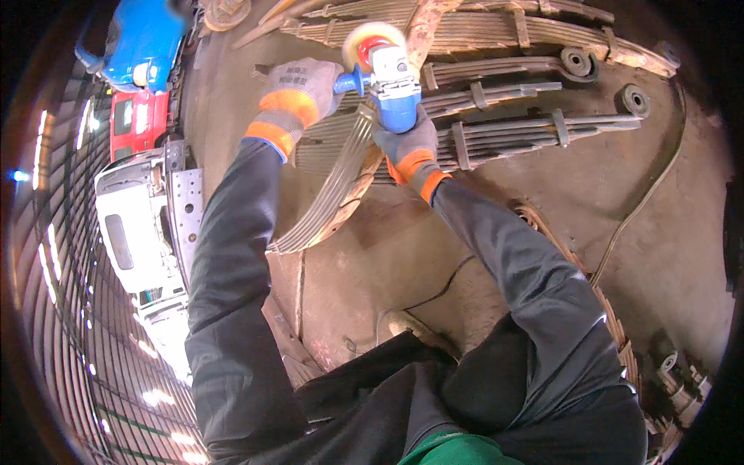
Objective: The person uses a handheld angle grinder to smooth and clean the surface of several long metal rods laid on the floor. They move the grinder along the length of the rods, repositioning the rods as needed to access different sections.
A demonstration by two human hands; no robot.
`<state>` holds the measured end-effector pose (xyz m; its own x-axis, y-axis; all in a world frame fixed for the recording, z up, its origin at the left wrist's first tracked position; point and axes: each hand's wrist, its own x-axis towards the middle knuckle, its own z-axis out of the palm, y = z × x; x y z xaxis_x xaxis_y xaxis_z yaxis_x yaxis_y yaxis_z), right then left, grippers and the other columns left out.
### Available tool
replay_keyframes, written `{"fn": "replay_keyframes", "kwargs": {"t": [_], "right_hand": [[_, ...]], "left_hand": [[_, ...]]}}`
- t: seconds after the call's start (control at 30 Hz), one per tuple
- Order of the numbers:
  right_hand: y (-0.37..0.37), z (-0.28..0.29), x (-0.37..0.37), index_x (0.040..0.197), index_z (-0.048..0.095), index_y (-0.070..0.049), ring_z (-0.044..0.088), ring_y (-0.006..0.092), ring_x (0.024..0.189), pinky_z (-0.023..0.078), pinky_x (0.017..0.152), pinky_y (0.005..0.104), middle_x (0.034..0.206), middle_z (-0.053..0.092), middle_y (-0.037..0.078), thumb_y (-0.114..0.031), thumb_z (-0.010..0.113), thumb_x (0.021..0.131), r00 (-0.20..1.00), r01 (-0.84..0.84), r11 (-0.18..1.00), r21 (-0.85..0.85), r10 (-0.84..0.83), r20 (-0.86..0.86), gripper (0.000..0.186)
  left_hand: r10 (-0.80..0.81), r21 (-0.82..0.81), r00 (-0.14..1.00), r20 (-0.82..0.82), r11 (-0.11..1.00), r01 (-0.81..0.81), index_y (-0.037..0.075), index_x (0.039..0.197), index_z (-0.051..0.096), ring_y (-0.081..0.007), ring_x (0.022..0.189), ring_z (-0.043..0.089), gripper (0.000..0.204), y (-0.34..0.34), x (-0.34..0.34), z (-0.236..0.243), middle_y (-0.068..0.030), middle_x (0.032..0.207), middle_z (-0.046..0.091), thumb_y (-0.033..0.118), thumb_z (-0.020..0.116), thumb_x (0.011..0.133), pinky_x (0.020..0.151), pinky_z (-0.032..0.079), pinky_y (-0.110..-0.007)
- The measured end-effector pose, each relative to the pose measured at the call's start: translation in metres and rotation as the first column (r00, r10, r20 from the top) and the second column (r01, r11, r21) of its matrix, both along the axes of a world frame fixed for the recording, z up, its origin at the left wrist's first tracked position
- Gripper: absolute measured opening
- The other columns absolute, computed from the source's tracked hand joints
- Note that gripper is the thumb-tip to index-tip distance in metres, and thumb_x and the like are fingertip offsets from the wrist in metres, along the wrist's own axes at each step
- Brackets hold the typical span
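Angle grinder [397, 97], blue and white, sits at twelve o'clock of the view, held in two gloved hands. The left hand [302, 89], at the tool's nine o'clock, has its fingers closed round the blue side handle [353, 80]; the right hand [411, 145], at its six, wraps the rear of the blue body, fingers mostly hidden. A cream-rimmed disc [359, 40] with a red centre shows at the tool's eleven; whether it touches anything cannot be told. A curved stack of steel leaves [335, 184] sweeps toward the tool's seven o'clock, and straighter leaf springs [508, 140] lie at two o'clock on the brown floor [666, 263]. A thin dark cord [450, 285] runs at four. Trucks [136, 120] stand between nine and ten.
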<state>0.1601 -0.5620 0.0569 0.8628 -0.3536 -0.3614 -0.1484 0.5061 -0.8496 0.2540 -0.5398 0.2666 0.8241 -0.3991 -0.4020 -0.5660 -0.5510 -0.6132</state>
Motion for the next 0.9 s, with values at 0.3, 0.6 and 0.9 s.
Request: {"fn": "replay_keyframes", "kwargs": {"t": [0.3,0.6,0.9], "right_hand": [[0.0,0.026,0.002,0.106,0.065,-0.008,0.072,0.0219,0.088,0.055,0.084,0.0353,0.097,0.075,0.009,-0.027,0.088,0.064,0.995,0.08,0.996,0.046,-0.077,-0.063,0.051],[-0.068,-0.011,0.004,0.108,0.066,-0.004,0.07,0.0152,0.081,0.056,0.074,0.0327,0.093,0.074,0.006,-0.016,0.084,0.07,0.995,0.059,0.997,-0.043,-0.062,-0.077,0.044],[-0.063,0.03,0.019,0.109,0.068,-0.006,0.072,0.018,0.086,0.056,0.083,0.0337,0.097,0.076,0.01,-0.023,0.082,0.068,0.999,0.042,0.998,-0.048,-0.042,0.01,0.046]], "left_hand": [[-0.046,0.07,0.999,-0.024,0.996,0.047,0.02,0.102,0.073,-0.0353,0.098,0.07,0.023,-0.001,0.024,0.003,-0.0107,0.106,0.074,0.032,0.06,0.088,0.085,0.056,-0.05],[-0.152,-0.035,0.988,-0.033,0.988,0.151,0.016,0.095,0.072,-0.0392,0.096,0.069,0.021,-0.065,0.033,-0.028,-0.0162,0.102,0.073,0.029,0.057,0.089,0.082,0.055,-0.052],[-0.022,-0.013,1.0,-0.012,1.0,0.022,0.016,0.103,0.073,-0.039,0.099,0.068,0.024,-0.036,0.051,-0.002,-0.0156,0.107,0.073,0.031,0.06,0.091,0.088,0.054,-0.051]]}}
